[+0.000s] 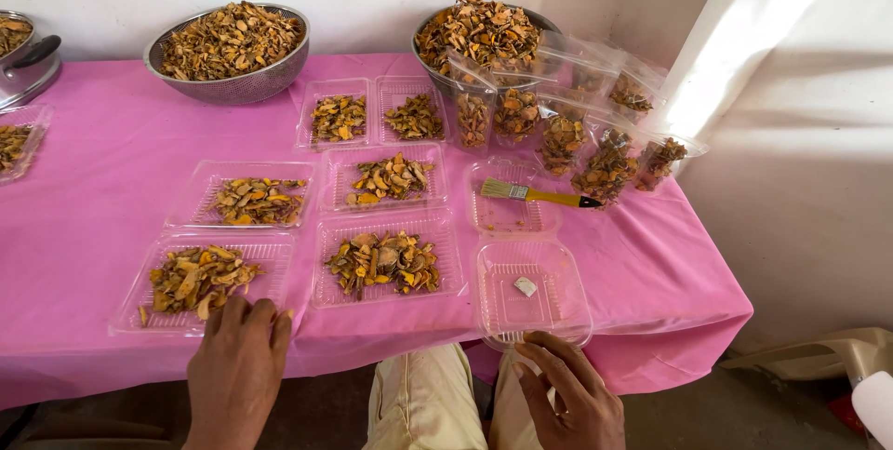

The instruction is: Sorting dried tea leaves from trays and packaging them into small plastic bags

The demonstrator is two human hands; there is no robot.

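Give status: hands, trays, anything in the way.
Left hand open, fingertips on near-left clear plastic tray of dried yellow-brown slices. Right hand open, touching near edge of near-empty clear hinged plastic container. Yellow-handled brush lies across its far half.

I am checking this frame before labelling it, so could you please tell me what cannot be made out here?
Head view only:
- Steel pot: cut off by the left edge.
- Small pale scrap in the open clamshell tray: too small to identify.
- White object: cut off at the right edge.
- Contents of the rear bags: blurred by glare.
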